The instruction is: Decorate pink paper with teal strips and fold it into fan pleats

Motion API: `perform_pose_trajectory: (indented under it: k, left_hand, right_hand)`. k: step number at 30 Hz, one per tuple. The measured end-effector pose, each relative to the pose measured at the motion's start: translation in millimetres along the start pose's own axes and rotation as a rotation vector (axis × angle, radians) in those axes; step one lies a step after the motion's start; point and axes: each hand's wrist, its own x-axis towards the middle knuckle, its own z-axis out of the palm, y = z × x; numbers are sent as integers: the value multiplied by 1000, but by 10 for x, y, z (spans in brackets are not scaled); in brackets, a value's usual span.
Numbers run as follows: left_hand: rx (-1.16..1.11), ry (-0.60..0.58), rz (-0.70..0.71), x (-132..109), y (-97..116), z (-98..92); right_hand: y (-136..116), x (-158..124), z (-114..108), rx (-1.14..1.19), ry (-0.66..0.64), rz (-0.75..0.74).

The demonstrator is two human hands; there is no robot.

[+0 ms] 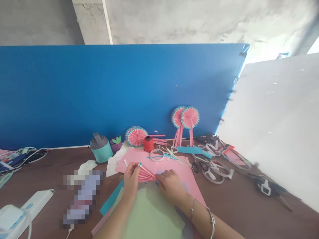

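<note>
My left hand [131,177] pinches the wide end of a pink pleated paper fan [146,174], fingers closed on its blue-edged folds. My right hand [170,185], with bracelets at the wrist, grips the fan's narrow end, fingers curled round it. Both hands work over a pink paper sheet [159,164] and a pale green sheet [152,212] on the brown table [239,205].
Finished pink paper rosettes [185,118] lean on the blue board [99,93]; another rosette [136,136] lies by a red thread spool [149,144]. A teal cup [101,149], tape rolls [157,155], scissors [196,164], paper strips and a white board [274,126] at right.
</note>
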Motion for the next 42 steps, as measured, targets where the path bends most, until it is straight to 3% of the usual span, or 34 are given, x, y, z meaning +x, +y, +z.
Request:
perform_pose_trajectory:
  k: [18, 42]
  left_hand:
    - [40, 81, -26, 32, -62, -35]
    - [53, 66, -42, -13, 36, 3]
  right_hand:
    - [-21, -2, -33, -1, -40, 18]
    - [-12, -3, -18, 32, -36, 32]
